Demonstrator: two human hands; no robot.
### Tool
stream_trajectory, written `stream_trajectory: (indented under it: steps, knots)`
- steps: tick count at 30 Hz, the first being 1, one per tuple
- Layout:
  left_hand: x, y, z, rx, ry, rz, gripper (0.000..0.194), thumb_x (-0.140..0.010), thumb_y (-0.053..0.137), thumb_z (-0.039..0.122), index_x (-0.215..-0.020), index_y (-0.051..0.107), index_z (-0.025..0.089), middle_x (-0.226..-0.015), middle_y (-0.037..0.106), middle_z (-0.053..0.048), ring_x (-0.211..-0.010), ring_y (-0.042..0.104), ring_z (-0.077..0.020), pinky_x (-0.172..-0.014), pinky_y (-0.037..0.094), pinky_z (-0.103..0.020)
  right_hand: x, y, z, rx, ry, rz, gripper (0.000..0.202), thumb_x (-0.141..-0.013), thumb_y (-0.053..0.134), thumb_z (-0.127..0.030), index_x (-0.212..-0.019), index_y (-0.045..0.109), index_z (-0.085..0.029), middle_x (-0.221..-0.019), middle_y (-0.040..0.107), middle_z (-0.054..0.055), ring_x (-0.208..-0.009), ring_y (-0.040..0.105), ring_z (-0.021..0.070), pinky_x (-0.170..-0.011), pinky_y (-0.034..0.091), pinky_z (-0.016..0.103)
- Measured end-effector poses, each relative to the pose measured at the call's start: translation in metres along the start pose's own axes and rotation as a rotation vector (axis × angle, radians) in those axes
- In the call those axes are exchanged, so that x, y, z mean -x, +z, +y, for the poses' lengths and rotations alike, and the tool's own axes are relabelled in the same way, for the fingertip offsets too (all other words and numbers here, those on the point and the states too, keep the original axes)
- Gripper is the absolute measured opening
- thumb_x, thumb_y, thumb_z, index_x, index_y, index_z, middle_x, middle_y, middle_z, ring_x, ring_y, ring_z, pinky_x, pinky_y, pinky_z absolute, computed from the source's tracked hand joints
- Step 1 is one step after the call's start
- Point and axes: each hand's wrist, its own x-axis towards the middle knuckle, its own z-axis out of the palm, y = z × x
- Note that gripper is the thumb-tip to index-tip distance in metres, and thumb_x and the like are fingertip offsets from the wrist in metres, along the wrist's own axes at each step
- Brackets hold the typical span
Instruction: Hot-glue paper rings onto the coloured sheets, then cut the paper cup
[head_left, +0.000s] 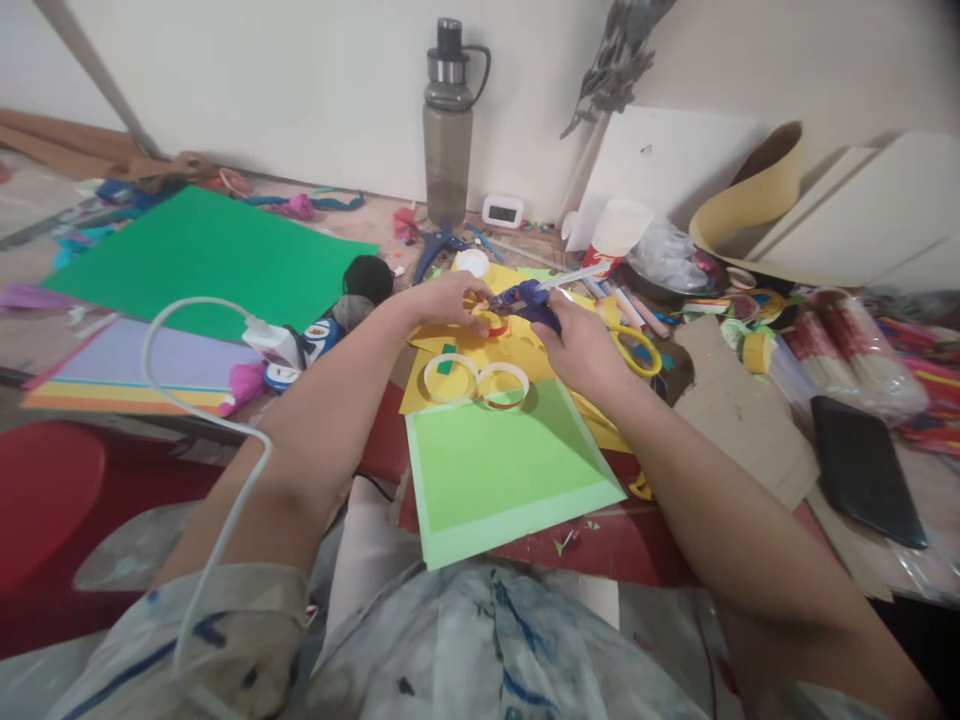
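Gripping a blue glue gun [529, 294], right hand [581, 342] with fingers wrapped round it, left hand [452, 298] beside a small ring [495, 328], fingers curved, pinch unclear.

Grey bottle [448, 150] near white digital clock [502, 210], red plastic seat [49, 510] at left

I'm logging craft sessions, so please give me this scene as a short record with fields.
Right hand: wrapped around a blue glue gun
Left hand: fingers beside a red-and-yellow ring; whether it grips the ring is unclear
White rings: two, side by side, one on the left, one on the right
Nearest the body: light green sheet
Left side: large dark green sheet
By the wall: gray bottle, white digital clock; clock's reading too small to tell
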Motion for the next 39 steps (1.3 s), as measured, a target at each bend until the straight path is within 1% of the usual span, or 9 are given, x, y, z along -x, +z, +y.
stream_trajectory:
  steps: [4, 9, 16, 20, 23, 26, 31, 35, 39]
  knots:
    - [0.0, 0.0, 0.002, 0.031, -0.007, -0.007, 0.064, -0.068, 0.084, 0.051, -0.124, 0.079, 0.02, -0.124, 0.074, -0.01, -0.115, 0.067, -0.0262, -0.099, 0.05, -0.033, 0.0, 0.004, 0.0, 0.042, -0.009, -0.02, 0.034, -0.098, 0.051, -0.025, -0.128, 0.064, -0.015, -0.123, 0.076, 0.022, -0.115, 0.07, 0.0389, -0.1, 0.055, 0.055]
    - [0.004, -0.002, 0.009, 0.044, -0.039, -0.004, 0.067, -0.068, 0.083, 0.05, -0.128, 0.078, 0.02, -0.129, 0.073, -0.01, -0.119, 0.066, -0.0275, -0.101, 0.049, -0.034, 0.0, 0.001, -0.006, 0.166, 0.02, -0.047, 0.037, -0.1, 0.049, -0.026, -0.133, 0.062, -0.015, -0.119, 0.075, 0.022, -0.108, 0.069, 0.0389, -0.093, 0.055, 0.053]
    - [0.0, 0.001, 0.003, 0.08, -0.031, -0.021, 0.072, -0.069, 0.082, 0.056, -0.131, 0.077, 0.022, -0.13, 0.074, -0.009, -0.118, 0.066, -0.0259, -0.1, 0.048, -0.033, 0.007, -0.009, -0.016, 0.264, 0.012, -0.037, 0.038, -0.099, 0.048, -0.021, -0.133, 0.063, -0.014, -0.119, 0.073, 0.021, -0.111, 0.067, 0.0388, -0.093, 0.054, 0.052]
    - [-0.001, 0.002, 0.001, 0.094, -0.018, -0.015, 0.068, -0.07, 0.084, 0.055, -0.131, 0.078, 0.024, -0.13, 0.075, -0.008, -0.117, 0.066, -0.0249, -0.101, 0.048, -0.033, 0.008, -0.013, -0.02, 0.293, 0.025, -0.048, 0.036, -0.1, 0.049, -0.022, -0.133, 0.064, -0.016, -0.115, 0.072, 0.02, -0.109, 0.068, 0.039, -0.091, 0.054, 0.052]
    - [0.0, 0.001, 0.004, 0.095, -0.009, -0.018, 0.066, -0.071, 0.083, 0.051, -0.13, 0.078, 0.023, -0.126, 0.075, -0.008, -0.115, 0.067, -0.0248, -0.099, 0.049, -0.033, 0.006, -0.011, -0.021, 0.291, 0.029, -0.063, 0.038, -0.101, 0.048, -0.022, -0.135, 0.063, -0.016, -0.117, 0.071, 0.022, -0.11, 0.067, 0.0402, -0.092, 0.054, 0.054]
    - [0.001, -0.002, 0.007, 0.077, -0.03, -0.03, 0.067, -0.071, 0.082, 0.048, -0.132, 0.078, 0.022, -0.129, 0.074, -0.01, -0.117, 0.067, -0.026, -0.099, 0.049, -0.032, 0.003, -0.007, -0.019, 0.275, 0.016, -0.07, 0.042, -0.102, 0.046, -0.024, -0.139, 0.062, -0.014, -0.121, 0.071, 0.023, -0.115, 0.066, 0.0413, -0.094, 0.053, 0.056]
    - [0.001, -0.002, 0.009, 0.088, -0.037, -0.036, 0.068, -0.07, 0.082, 0.048, -0.132, 0.077, 0.019, -0.131, 0.073, -0.012, -0.119, 0.067, -0.027, -0.1, 0.05, -0.032, 0.0, -0.006, -0.017, 0.292, 0.021, -0.086, 0.044, -0.103, 0.046, -0.025, -0.142, 0.061, -0.012, -0.125, 0.071, 0.023, -0.117, 0.065, 0.0398, -0.096, 0.052, 0.053]
    - [0.0, 0.0, 0.004, 0.098, -0.031, -0.028, 0.069, -0.069, 0.083, 0.051, -0.132, 0.077, 0.022, -0.132, 0.073, -0.009, -0.119, 0.067, -0.0255, -0.1, 0.05, -0.031, 0.003, -0.013, -0.022, 0.313, 0.034, -0.081, 0.04, -0.102, 0.049, -0.023, -0.138, 0.063, -0.016, -0.124, 0.07, 0.021, -0.114, 0.065, 0.0388, -0.094, 0.052, 0.052]
    - [-0.003, 0.003, -0.003, 0.095, -0.015, -0.021, 0.07, -0.069, 0.084, 0.051, -0.134, 0.077, 0.026, -0.131, 0.073, -0.007, -0.117, 0.067, -0.0243, -0.099, 0.049, -0.031, 0.007, -0.019, -0.026, 0.332, 0.028, -0.074, 0.036, -0.1, 0.048, -0.021, -0.132, 0.064, -0.016, -0.124, 0.069, 0.022, -0.113, 0.065, 0.0387, -0.094, 0.052, 0.051]
